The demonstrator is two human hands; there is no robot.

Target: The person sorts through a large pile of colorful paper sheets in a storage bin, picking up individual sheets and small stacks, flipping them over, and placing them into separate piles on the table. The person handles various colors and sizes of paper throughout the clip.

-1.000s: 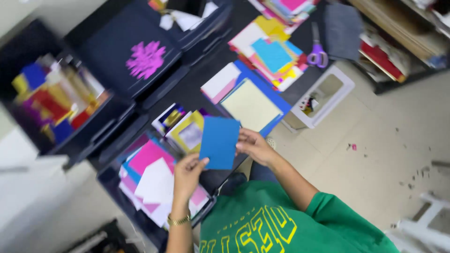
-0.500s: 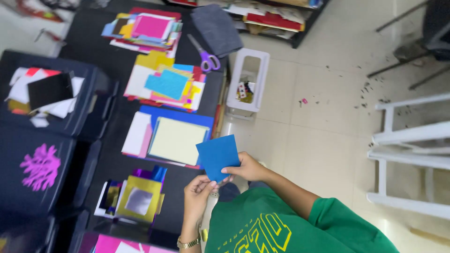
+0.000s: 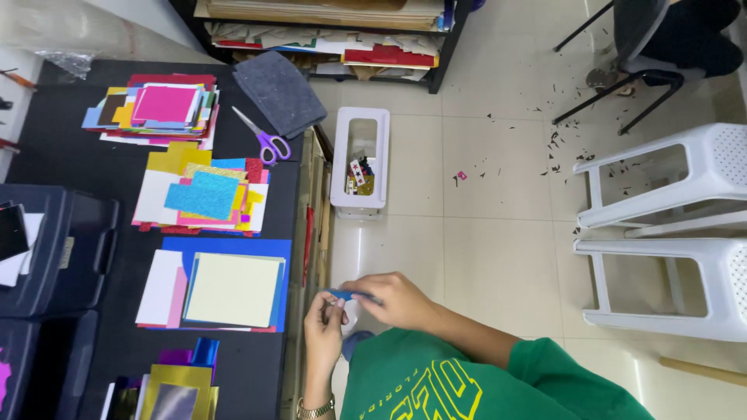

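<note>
Both hands, left hand [image 3: 323, 323] and right hand [image 3: 395, 299], apparently pinch blue sheet [image 3: 340, 295].

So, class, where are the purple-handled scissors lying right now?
In the head view, the scissors lie on the black table, upper left, between the grey felt sheet and the paper stacks.

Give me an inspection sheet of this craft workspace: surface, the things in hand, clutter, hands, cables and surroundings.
Surface: black table, mostly covered.
Things in hand: small blue paper piece, seen edge-on.
Clutter: coloured paper stacks, purple-handled scissors, grey felt sheet, dark storage bins.
Hands: left hand and right hand both pinch the blue piece.
Cables: nothing seen.
Surroundings: white scrap bin, white plastic stools, paper scraps on tiled floor.
</note>
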